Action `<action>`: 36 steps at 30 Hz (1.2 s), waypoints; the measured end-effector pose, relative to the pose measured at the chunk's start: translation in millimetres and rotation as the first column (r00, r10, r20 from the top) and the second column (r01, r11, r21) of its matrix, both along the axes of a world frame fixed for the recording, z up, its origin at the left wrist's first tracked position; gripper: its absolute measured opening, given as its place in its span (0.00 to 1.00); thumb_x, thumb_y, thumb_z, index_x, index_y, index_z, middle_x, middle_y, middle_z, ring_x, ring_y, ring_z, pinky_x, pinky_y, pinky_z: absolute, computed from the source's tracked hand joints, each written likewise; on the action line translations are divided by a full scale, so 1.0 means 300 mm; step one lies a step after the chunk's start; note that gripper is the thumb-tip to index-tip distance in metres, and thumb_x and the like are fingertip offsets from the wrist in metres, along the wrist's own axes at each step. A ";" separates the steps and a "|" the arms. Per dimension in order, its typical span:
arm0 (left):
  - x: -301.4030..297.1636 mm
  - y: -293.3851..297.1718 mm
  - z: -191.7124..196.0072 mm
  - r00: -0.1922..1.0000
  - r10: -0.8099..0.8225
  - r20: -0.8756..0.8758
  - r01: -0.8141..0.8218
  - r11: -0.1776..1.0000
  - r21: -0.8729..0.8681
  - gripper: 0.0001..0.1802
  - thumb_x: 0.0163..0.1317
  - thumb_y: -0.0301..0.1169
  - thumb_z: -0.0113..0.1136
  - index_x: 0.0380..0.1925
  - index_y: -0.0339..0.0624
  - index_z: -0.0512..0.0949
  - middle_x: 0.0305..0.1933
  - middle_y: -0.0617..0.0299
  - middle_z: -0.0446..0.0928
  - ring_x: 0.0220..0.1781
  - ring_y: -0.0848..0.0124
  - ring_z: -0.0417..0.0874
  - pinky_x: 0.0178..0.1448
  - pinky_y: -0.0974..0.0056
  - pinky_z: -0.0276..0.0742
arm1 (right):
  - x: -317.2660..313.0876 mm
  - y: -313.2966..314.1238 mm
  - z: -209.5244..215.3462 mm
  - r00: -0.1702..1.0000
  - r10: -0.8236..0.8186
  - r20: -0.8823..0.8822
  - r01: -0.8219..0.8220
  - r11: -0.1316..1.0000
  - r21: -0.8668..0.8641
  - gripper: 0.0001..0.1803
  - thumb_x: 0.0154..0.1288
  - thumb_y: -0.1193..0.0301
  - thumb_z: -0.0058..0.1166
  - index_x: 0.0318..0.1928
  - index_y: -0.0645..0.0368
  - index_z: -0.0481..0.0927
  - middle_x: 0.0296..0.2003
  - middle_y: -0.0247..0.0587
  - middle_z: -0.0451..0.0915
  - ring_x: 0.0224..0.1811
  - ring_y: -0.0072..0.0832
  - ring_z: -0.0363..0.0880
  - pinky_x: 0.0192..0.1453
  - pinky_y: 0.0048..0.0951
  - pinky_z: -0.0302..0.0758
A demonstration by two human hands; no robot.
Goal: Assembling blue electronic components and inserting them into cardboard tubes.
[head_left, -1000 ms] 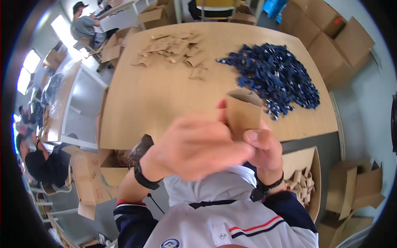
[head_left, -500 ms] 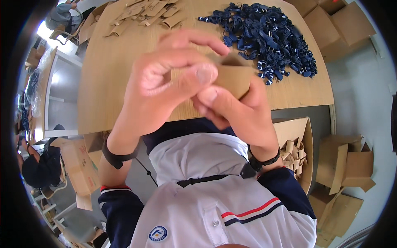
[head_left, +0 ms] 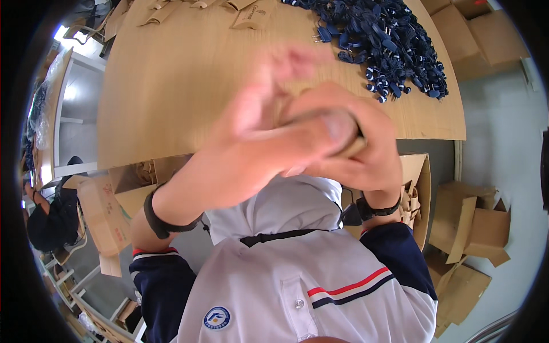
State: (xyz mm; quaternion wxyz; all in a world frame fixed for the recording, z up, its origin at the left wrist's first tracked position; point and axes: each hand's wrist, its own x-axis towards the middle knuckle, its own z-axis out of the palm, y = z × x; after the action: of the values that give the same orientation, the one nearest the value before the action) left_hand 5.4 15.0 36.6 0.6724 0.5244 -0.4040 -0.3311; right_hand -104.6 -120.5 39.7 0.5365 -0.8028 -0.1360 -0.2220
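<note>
Both my hands are together above the near part of the table, around a small brown cardboard pillow box (head_left: 359,147) that they mostly hide. My right hand (head_left: 372,134) is closed, its fingers wrapped round the box from the right. From the left, my left hand (head_left: 257,134) reaches across, its thumb lying on the end of the box. The raised fingers of that hand are smeared by motion. Whether anything is inside the box cannot be seen.
Several flat brown pillow boxes (head_left: 251,17) lie at the table's (head_left: 166,97) far edge. A heap of navy-blue corded items (head_left: 394,48) covers the far right. Below the table edge, an open carton (head_left: 424,194) holds brown cardboard pieces. More cartons (head_left: 472,223) stand on the right.
My hands have come lower and closer to my body, and the box has turned so that my fingers cover most of it. The left thumb has moved right, across the box.
</note>
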 end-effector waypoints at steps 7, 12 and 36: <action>0.033 -0.007 0.005 0.366 0.429 0.826 -0.032 0.893 -0.450 0.40 0.41 0.35 0.78 0.55 0.38 0.68 0.58 0.47 0.76 0.58 0.50 0.77 0.63 0.54 0.68 | -0.004 0.062 -0.030 0.996 -0.022 -0.082 0.059 0.870 0.490 0.12 0.72 0.70 0.48 0.50 0.64 0.75 0.39 0.36 0.78 0.42 0.22 0.75 0.46 0.25 0.73; 0.000 -0.045 -0.041 -0.066 0.616 0.785 -0.112 0.777 -0.619 0.25 0.49 0.30 0.71 0.45 0.43 0.69 0.53 0.50 0.80 0.55 0.53 0.79 0.48 0.60 0.74 | 0.025 0.073 -0.051 0.991 -0.042 0.127 -0.033 0.842 0.539 0.16 0.73 0.74 0.42 0.57 0.65 0.67 0.44 0.39 0.76 0.45 0.24 0.75 0.49 0.27 0.72; 0.057 0.059 0.103 0.562 0.112 0.819 -0.012 0.992 -0.128 0.27 0.57 0.27 0.66 0.57 0.35 0.73 0.61 0.49 0.75 0.63 0.56 0.76 0.62 0.58 0.74 | -0.039 0.036 -0.013 0.849 -0.526 0.036 0.526 0.850 0.020 0.04 0.59 0.81 0.59 0.37 0.65 0.81 0.27 0.39 0.80 0.19 0.20 0.75 0.23 0.19 0.74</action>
State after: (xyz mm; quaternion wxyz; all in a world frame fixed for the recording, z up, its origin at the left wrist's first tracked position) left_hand 22.6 32.6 67.6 0.4446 0.5951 -0.6695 -0.0019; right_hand -116.4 -109.9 35.7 0.4563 -0.8021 0.0793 -0.3769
